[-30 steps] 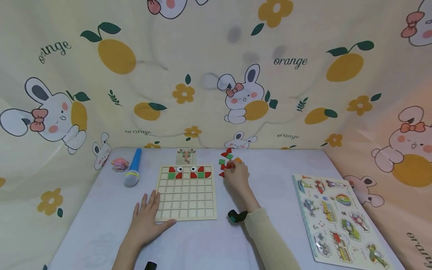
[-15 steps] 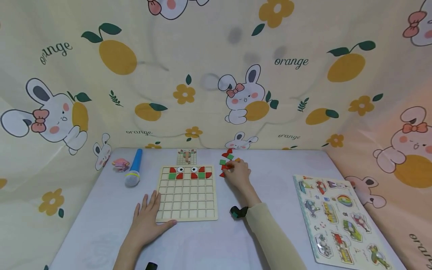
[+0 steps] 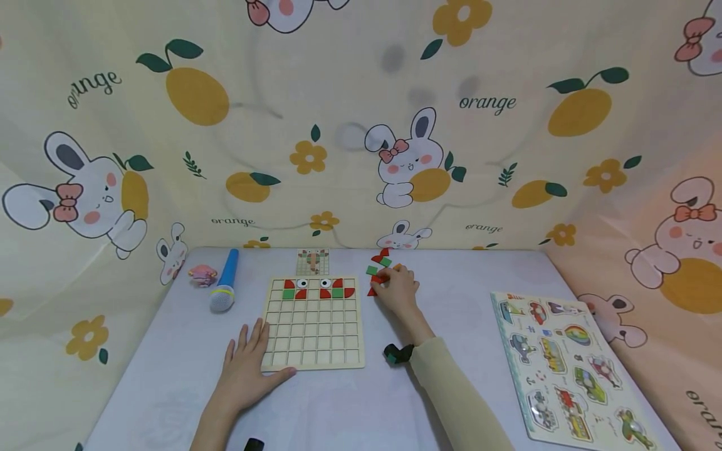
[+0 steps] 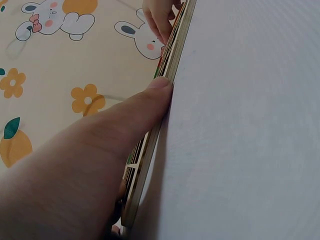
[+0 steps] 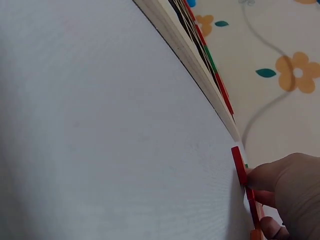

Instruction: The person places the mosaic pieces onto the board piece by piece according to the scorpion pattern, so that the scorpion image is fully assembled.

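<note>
**Your right hand (image 3: pixel 399 292) reaches into the loose coloured tiles, your left hand (image 3: pixel 244 373) lies spread at the pale wooden grid board (image 3: pixel 316 326)**

Your left fingers are straight and apart; they touch the board's left edge, and your thumb rests along its near edge. Your right hand is bent down over the pile just right of the board, near the far edge of the white-covered table (image 3: pixel 350 413). Its thumb touches a thin red tile (image 5: pixel 240 167) — whether the fingers close on it from behind, you cannot tell from these views.

Around that hand lie more pieces: a green square tile (image 3: pixel 372 270) just beside the fingers, another green one beyond it, red pieces at the far end of the pile, and an orange tile (image 3: pixel 397 267) partly hidden behind your knuckles.

On the board, the two far rows hold red and green tiles and two round white eye pieces (image 3: pixel 325 283). A small patterned card (image 3: pixel 313 262) lies just beyond the board. To the left you have a blue toy microphone with a grey head (image 3: pixel 227 279) and a small pink toy (image 3: pixel 201 275) beside it; well to the right, a pale picture-puzzle board with vehicle shapes (image 3: pixel 570 369) lies flat.
</note>
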Motion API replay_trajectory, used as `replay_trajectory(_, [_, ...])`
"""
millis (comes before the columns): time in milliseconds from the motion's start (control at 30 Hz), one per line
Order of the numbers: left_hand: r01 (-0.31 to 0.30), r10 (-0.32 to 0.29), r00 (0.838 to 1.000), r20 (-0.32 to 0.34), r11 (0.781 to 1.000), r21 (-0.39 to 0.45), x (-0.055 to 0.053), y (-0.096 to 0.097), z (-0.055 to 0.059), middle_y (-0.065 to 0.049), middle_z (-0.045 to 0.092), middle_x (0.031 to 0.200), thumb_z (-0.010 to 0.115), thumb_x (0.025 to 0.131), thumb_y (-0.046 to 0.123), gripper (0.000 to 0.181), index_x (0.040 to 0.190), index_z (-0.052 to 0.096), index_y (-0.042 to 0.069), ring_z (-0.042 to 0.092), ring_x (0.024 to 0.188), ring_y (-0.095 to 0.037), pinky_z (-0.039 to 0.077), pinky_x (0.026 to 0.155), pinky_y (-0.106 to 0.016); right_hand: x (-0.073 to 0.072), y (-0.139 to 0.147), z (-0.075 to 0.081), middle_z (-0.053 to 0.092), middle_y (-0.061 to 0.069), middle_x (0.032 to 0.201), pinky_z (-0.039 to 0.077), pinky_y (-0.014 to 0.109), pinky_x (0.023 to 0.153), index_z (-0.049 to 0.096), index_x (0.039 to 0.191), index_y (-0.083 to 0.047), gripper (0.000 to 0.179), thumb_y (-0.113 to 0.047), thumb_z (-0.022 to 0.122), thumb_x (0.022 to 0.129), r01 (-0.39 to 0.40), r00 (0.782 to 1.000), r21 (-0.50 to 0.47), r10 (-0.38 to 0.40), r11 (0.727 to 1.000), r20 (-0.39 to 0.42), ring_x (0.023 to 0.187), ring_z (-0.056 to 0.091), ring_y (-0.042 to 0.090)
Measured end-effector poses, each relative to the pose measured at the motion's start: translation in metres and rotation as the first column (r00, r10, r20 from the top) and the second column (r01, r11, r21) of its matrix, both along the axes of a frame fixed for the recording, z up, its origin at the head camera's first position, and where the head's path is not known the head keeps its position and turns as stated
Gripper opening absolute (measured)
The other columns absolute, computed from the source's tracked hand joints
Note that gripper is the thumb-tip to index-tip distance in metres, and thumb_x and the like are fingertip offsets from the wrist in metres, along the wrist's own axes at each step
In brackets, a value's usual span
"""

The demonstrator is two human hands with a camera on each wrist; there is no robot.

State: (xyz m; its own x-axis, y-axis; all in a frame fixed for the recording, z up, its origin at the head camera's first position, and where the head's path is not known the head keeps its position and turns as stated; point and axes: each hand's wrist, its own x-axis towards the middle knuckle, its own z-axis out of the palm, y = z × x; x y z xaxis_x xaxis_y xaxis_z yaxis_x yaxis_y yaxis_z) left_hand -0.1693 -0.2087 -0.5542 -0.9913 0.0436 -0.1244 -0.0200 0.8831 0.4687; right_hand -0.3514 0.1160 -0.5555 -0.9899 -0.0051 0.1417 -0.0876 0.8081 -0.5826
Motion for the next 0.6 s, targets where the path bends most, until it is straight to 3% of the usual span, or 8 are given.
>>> replay_trajectory(167, [0.001, -0.001, 1.000, 0.010, 1.000, -0.007, 0.0002, 0.0000, 0.0006, -0.021, 0.007, 0.176, 0.069, 0.084, 0.080, 0.127, 0.168, 0.017, 0.000, -0.003, 0.162, -0.051, -0.003, 0.127, -0.071, 0.0019, -0.0005, 0.0023, 0.059, 0.016, 0.113, 0.038, 0.054, 0.088, 0.078, 0.118, -0.010, 0.030, -0.029, 0.078, 0.095, -0.007, 1.000, 0.014, 0.007, 1.000, 0.007, 0.109, 0.049, 0.036])
replay_trajectory(367, [-0.003, 0.003, 1.000, -0.013, 1.000, -0.001, 0.0002, 0.0001, -0.0018, -0.023, 0.010, 0.176, 0.069, 0.083, 0.080, 0.127, 0.167, 0.020, -0.002, -0.001, 0.161, -0.052, -0.002, 0.126, -0.072, 0.0025, -0.0038, 0.0057, 0.059, 0.015, 0.113, 0.038, 0.056, 0.091, 0.075, 0.109, -0.008, 0.034, -0.037, 0.081, 0.093, 0.013, 1.000, 0.034, -0.013, 0.999, -0.003, 0.110, 0.049, 0.036])
replay_trajectory(600, [-0.004, 0.004, 1.000, -0.019, 1.000, -0.002, -0.0001, 0.0004, -0.0013, -0.023, 0.011, 0.176, 0.070, 0.083, 0.080, 0.127, 0.166, 0.021, -0.003, 0.000, 0.161, -0.052, -0.001, 0.126, -0.072, 0.0037, -0.0017, 0.0056, 0.058, 0.016, 0.114, 0.038, 0.056, 0.088, 0.079, 0.112, -0.012, 0.021, -0.019, 0.070, 0.093, -0.029, 1.000, 0.033, 0.029, 0.999, 0.007, 0.110, 0.048, 0.038])
